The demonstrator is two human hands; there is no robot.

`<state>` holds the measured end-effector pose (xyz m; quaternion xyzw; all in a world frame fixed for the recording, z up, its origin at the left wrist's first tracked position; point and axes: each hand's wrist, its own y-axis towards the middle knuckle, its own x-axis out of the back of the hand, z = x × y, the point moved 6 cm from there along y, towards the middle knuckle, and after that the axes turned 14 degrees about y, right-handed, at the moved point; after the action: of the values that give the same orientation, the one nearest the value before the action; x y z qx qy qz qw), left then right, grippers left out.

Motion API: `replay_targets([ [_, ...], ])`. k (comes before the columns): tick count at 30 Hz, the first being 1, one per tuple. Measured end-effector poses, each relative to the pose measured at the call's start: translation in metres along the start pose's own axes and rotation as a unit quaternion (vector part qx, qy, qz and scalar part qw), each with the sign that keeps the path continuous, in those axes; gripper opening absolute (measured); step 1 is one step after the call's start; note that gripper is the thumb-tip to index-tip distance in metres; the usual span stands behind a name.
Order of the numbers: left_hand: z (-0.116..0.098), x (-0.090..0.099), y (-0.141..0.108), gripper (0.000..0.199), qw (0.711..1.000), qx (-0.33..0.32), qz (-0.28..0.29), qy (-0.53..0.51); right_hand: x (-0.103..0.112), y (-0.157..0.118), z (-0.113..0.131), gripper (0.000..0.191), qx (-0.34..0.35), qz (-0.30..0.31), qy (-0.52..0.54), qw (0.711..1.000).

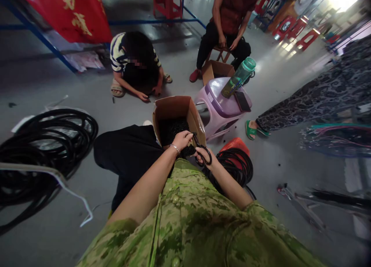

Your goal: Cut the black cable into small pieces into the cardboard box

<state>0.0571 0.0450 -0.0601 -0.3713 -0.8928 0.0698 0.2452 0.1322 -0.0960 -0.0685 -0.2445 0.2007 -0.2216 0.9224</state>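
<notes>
My left hand (183,140) is over the near edge of an open cardboard box (171,103), its fingers pinched together on something dark, too small to make out. Black-handled scissors (207,157) are in my right hand (201,155), just right of the left one, with the blades pointing up toward the left fingertips. Inside the box lies a heap of small black pieces (174,128).
A purple stool (222,104) with a green bottle (239,76) and a phone (242,101) stands right of the box. Black tubing coils lie left (84,124) and right (246,166). One person crouches ahead; another sits beyond; patterned trousers show at right.
</notes>
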Motion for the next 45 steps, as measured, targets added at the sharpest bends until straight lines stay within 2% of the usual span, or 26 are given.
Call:
replay_targets([
  [5, -0.01, -0.004, -0.006, 0.023, 0.994, 0.01, 0.055, -0.095, -0.007, -0.004, -0.007, 0.044, -0.084, 0.048, 0.1, 0.99],
  [8, -0.017, -0.004, -0.008, 0.021, 0.988, -0.006, 0.074, -0.133, -0.008, -0.007, -0.004, 0.042, -0.092, 0.06, 0.128, 0.986],
  [12, -0.022, -0.004, -0.01, 0.02, 0.985, -0.023, 0.09, -0.149, -0.007, -0.01, -0.001, 0.044, -0.061, 0.046, 0.102, 0.992],
  [16, -0.02, -0.005, -0.01, 0.019, 0.987, -0.003, 0.078, -0.142, 0.008, -0.009, 0.007, 0.045, 0.029, -0.047, -0.044, 0.998],
  [18, -0.019, -0.006, -0.009, 0.018, 0.989, 0.007, 0.07, -0.131, 0.015, -0.009, 0.015, 0.048, 0.083, -0.091, -0.172, 0.977],
  [22, -0.018, -0.007, -0.01, 0.016, 0.991, 0.007, 0.057, -0.118, 0.021, -0.012, 0.034, 0.05, 0.181, -0.136, -0.39, 0.893],
  [24, -0.018, -0.008, -0.01, 0.017, 0.992, 0.003, 0.052, -0.118, 0.022, -0.013, 0.039, 0.048, 0.192, -0.146, -0.441, 0.864],
  [27, -0.018, -0.008, -0.01, 0.018, 0.991, -0.006, 0.049, -0.127, 0.022, -0.012, 0.041, 0.046, 0.185, -0.152, -0.473, 0.848],
  [30, -0.019, -0.007, -0.01, 0.017, 0.99, -0.021, 0.046, -0.132, 0.023, -0.008, 0.042, 0.047, 0.177, -0.14, -0.466, 0.856],
  [38, -0.031, -0.009, -0.015, 0.02, 0.989, -0.079, 0.086, -0.088, 0.017, 0.002, 0.045, 0.049, 0.17, -0.048, -0.353, 0.919],
  [41, -0.032, -0.008, -0.015, 0.02, 0.991, -0.07, 0.08, -0.08, 0.014, 0.004, 0.046, 0.052, 0.173, -0.047, -0.349, 0.92],
  [45, -0.025, -0.005, -0.012, 0.019, 0.992, -0.017, 0.075, -0.1, 0.011, 0.012, 0.043, 0.057, 0.186, -0.066, -0.401, 0.895],
])
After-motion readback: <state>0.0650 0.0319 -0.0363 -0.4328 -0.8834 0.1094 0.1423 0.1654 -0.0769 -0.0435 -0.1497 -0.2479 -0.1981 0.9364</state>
